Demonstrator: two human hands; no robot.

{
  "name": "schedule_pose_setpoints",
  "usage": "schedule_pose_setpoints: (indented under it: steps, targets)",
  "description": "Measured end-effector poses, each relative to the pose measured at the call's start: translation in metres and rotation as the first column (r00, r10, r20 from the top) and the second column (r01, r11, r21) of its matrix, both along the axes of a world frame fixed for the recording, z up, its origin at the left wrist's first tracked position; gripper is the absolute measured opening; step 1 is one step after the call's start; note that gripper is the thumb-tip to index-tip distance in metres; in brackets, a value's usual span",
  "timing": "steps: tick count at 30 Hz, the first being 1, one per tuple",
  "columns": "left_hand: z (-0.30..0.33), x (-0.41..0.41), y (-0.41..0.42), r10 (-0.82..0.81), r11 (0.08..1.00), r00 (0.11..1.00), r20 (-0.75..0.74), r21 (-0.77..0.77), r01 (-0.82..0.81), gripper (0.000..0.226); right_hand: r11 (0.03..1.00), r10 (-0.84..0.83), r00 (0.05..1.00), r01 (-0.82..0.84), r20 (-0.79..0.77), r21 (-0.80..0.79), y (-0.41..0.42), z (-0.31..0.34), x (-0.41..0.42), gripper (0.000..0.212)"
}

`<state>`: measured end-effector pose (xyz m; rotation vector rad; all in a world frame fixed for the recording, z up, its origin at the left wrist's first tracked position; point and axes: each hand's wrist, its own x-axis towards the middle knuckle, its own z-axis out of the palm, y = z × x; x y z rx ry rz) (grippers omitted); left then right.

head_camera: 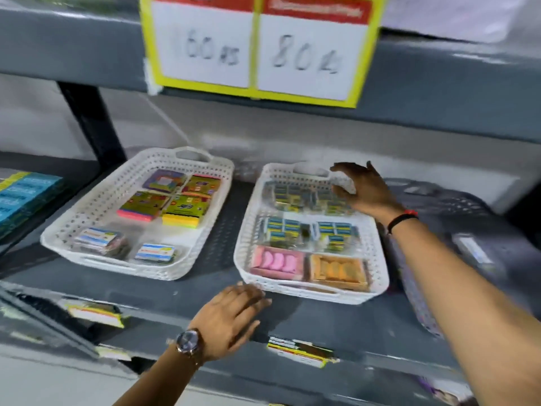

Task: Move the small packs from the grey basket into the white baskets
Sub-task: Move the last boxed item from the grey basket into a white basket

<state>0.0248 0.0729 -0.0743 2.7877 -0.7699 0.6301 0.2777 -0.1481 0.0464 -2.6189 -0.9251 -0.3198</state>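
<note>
Two white baskets stand on a grey shelf. The left white basket (87,218) holds colourful sticky-note packs and small blue-white packs. The right white basket (377,259) holds several small blue-yellow packs (335,230), a pink pack and an orange pack. A dark grey basket (456,206) sits blurred at the far right, behind my right forearm. My right hand (366,189) hovers open over the far end of the right white basket, fingers spread, holding nothing. My left hand (231,317) rests open on the shelf just in front of that basket's near left corner.
A yellow-framed price sign (257,45) hangs from the upper shelf edge. Blue boxes (23,197) are stacked at the far left. Small price tags (301,351) stick to the shelf's front edge. A black upright post (93,124) stands behind the left basket.
</note>
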Motion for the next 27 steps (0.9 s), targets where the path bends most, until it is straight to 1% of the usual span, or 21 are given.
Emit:
schedule_pose_setpoints:
  steps: [3, 6, 8, 11, 12, 14, 16, 18, 20, 22, 27]
  targets:
    - [-0.003, 0.011, -0.048, -0.165, 0.986, 0.986, -0.027, 0.017, 0.166, 0.052, 0.984, -0.178, 0.984, 0.178, -0.010, 0.004, -0.070, -0.005, 0.005, 0.036]
    - [-0.001, 0.036, -0.103, -0.296, 0.954, 0.953, -0.061, 0.033, 0.298, 0.052, 0.933, -0.360, 0.929, 0.358, -0.088, -0.036, -0.139, -0.014, 0.002, 0.039]
    - [-0.001, 0.047, -0.128, -0.332, 0.939, 0.939, -0.086, 0.068, 0.338, 0.055, 0.880, -0.474, 0.865, 0.472, -0.167, -0.054, -0.172, -0.026, -0.005, 0.041]
    - [-0.003, 0.060, -0.155, -0.345, 0.921, 0.930, -0.129, 0.143, 0.361, 0.057, 0.775, -0.624, 0.731, 0.623, -0.275, -0.104, -0.214, -0.041, -0.014, 0.042]
    - [-0.003, 0.063, -0.158, -0.347, 0.919, 0.926, -0.145, 0.144, 0.367, 0.055, 0.759, -0.639, 0.694, 0.638, -0.334, -0.126, -0.223, -0.046, -0.015, 0.045]
    - [-0.006, 0.066, -0.161, -0.349, 0.919, 0.922, -0.164, 0.132, 0.372, 0.054, 0.756, -0.633, 0.646, 0.635, -0.427, -0.160, -0.235, -0.055, -0.016, 0.056]
    - [-0.008, 0.067, -0.159, -0.326, 0.926, 0.931, -0.164, 0.145, 0.350, 0.051, 0.755, -0.626, 0.633, 0.637, -0.455, -0.152, -0.240, -0.061, -0.012, 0.061]
    - [-0.011, 0.067, -0.158, -0.320, 0.927, 0.935, -0.156, 0.153, 0.343, 0.050, 0.728, -0.660, 0.621, 0.667, -0.423, -0.158, -0.240, -0.064, -0.005, 0.059]
    - [-0.012, 0.066, -0.158, -0.308, 0.931, 0.937, -0.165, 0.150, 0.333, 0.055, 0.666, -0.728, 0.573, 0.722, -0.377, -0.188, -0.240, -0.064, 0.000, 0.059]
    - [-0.013, 0.065, -0.158, -0.297, 0.936, 0.941, -0.164, 0.147, 0.321, 0.058, 0.629, -0.758, 0.537, 0.752, -0.369, -0.197, -0.240, -0.065, 0.002, 0.059]
    - [-0.015, 0.064, -0.158, -0.280, 0.938, 0.944, -0.173, 0.160, 0.308, 0.057, 0.623, -0.756, 0.528, 0.762, -0.386, -0.178, -0.238, -0.064, 0.005, 0.052]
